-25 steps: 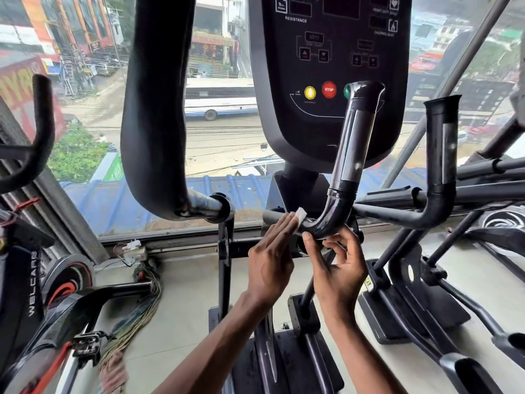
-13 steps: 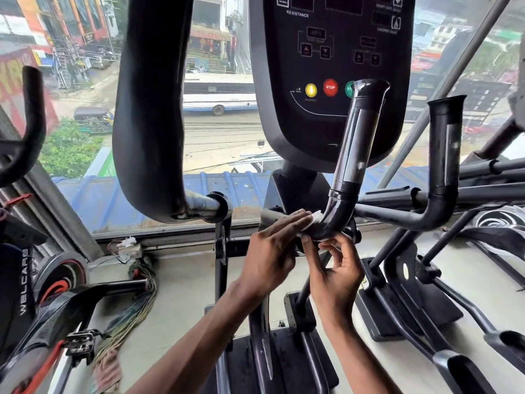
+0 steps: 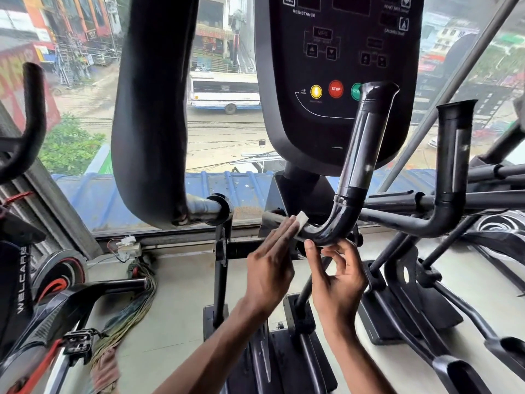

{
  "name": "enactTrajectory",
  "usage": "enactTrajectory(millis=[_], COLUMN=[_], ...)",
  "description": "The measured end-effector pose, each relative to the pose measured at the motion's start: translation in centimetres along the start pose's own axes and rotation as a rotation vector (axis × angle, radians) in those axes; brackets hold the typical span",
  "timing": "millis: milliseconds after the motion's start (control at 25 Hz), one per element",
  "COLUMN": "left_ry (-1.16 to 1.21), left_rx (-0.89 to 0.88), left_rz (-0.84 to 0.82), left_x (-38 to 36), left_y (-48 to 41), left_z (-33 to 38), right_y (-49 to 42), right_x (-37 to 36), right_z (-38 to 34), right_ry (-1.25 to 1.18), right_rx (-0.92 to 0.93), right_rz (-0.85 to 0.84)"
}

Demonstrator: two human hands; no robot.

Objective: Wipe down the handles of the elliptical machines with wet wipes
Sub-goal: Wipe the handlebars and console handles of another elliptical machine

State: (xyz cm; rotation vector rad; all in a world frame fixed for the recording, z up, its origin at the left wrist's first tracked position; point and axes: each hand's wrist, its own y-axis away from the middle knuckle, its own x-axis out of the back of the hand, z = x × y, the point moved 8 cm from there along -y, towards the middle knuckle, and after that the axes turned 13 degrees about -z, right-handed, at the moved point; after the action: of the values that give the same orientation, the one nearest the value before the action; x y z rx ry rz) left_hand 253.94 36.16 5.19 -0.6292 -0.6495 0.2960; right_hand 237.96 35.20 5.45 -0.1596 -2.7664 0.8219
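A black curved fixed handle rises from a bend just below the elliptical's console. My left hand presses a small white wet wipe flat against the horizontal part of that handle, left of the bend. My right hand is just under the bend, thumb touching its underside, fingers loosely curled with nothing in them. A thick padded moving handle hangs at the upper left. A second black handle stands upright to the right.
A large window lies straight ahead over a street. A neighbouring machine with red trim and a cable bundle fill the left floor. Pedal arms and frames crowd the right. The elliptical's base lies below my arms.
My left hand has slid the wipe back to the left along the handle's horizontal part. My right hand stays under the bend. The view has shifted slightly.
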Motion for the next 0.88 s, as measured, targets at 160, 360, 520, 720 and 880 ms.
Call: enactTrajectory(millis=[160, 360, 520, 720, 880], left_ry=[-0.025, -0.004, 0.025, -0.021, -0.033], left_rx=[0.004, 0.29, 0.067, 0.169, 0.259], left_rz=[0.004, -0.057, 0.002, -0.097, -0.173], left_x=[-1.2, -0.8, -0.7, -0.9, -0.9], left_y=[1.1, 0.2, 0.6, -1.5, -3.0], left_z=[-2.0, -7.9, -2.6, -6.8, -9.3], right_y=[-0.1, 0.1, 0.2, 0.1, 0.4], right_x=[-0.1, -0.1, -0.1, -0.2, -0.4], right_z=[0.1, 0.1, 0.2, -0.3, -0.5], right_ry=[0.009, 0.001, 0.004, -0.011, -0.027], right_rx=[0.001, 0.001, 0.007, 0.003, 0.002], right_rz=[-0.003, -0.006, -0.008, -0.01, -0.005])
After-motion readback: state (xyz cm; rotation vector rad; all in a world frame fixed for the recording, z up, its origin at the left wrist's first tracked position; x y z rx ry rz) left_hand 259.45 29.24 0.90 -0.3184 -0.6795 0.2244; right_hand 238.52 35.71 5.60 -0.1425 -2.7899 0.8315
